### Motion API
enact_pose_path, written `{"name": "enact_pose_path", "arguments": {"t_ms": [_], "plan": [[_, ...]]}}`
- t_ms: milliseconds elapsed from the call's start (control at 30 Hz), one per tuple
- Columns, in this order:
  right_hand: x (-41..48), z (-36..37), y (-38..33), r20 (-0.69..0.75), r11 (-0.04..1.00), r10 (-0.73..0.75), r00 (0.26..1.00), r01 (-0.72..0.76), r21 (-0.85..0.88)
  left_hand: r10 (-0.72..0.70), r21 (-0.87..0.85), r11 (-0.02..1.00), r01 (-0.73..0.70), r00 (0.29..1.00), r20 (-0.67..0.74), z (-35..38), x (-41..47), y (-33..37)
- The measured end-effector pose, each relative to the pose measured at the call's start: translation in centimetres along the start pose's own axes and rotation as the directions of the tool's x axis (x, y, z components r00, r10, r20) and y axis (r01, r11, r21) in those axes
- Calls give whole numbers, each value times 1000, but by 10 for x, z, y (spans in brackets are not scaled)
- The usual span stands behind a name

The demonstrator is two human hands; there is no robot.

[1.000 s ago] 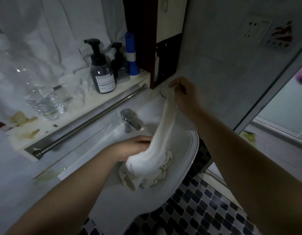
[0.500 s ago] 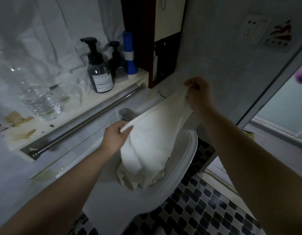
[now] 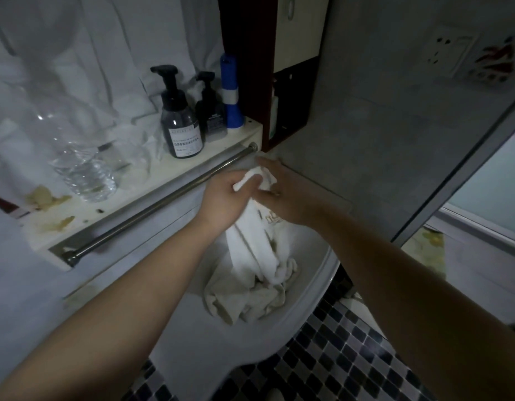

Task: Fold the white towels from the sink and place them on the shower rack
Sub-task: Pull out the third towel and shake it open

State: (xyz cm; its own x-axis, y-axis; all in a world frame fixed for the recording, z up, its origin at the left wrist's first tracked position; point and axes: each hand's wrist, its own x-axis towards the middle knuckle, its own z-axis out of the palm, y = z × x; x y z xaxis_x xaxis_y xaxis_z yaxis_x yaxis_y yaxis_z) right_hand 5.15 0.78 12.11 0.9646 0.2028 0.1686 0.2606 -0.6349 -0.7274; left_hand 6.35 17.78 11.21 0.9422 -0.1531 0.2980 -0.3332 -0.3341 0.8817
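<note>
A white towel (image 3: 250, 244) is gripped at its top by both hands, held close together above the sink (image 3: 317, 293). The L hand (image 3: 223, 198) is curled round the bunched edge, and the R hand (image 3: 285, 195) is closed on it from the opp. side. The rest is hung down into the basin, its lower end touching a crumpled towel (image 3: 239, 302) lying there. Behind, a pump bottle (image 3: 181, 125) & water bottle (image 3: 82, 175) are stood on the shelf (image 3: 129, 195).

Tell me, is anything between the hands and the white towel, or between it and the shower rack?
Nothing: the left hand and right hand both grip the white towel above the sink. The shower rack is out of view, so that path cannot be judged.
</note>
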Motion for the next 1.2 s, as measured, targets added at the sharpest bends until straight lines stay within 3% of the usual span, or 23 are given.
{"name": "enact_pose_path", "arguments": {"t_ms": [100,167,267,367,500,600,767,867,933,1033,1133,1200], "plan": [[5,-1,-4,67,985,8,998,4,-174,92,93,990,-102,990,111,-1,-8,-8],[7,-6,0,-6,975,48,999,-49,-217,130,208,965,-160,980,152,-6,-12,-22],[8,-10,6,-172,984,88,981,-113,-140,56,423,895,-140,977,204,-13,-18,-48],[9,-13,8,-334,981,184,924,-196,-5,-11,432,902,-12,999,51,-17,-27,-69],[9,-30,13,-467,936,328,822,-216,278,-363,405,848,341,931,-22,-24,-36,-96],[5,-37,22,-492,944,330,806,-280,174,-455,376,802,464,882,-119,-27,-40,-105],[-1,-15,23,-234,946,323,917,-307,104,-358,175,901,397,908,-216,-23,-26,-74],[-4,4,16,0,957,238,971,-235,168,-209,191,952,238,965,-158,-16,-17,-44],[-3,18,11,141,980,145,979,-162,117,-91,247,963,107,993,-73,-10,-13,-27],[3,29,6,70,990,111,991,-116,77,58,320,946,-59,998,11,-8,-8,-12],[6,23,2,-6,961,260,966,-258,99,186,387,905,-176,982,10,-15,-8,-15],[8,19,-2,-32,968,249,968,-248,44,232,466,861,-204,973,-2,-20,-11,-21]]}}
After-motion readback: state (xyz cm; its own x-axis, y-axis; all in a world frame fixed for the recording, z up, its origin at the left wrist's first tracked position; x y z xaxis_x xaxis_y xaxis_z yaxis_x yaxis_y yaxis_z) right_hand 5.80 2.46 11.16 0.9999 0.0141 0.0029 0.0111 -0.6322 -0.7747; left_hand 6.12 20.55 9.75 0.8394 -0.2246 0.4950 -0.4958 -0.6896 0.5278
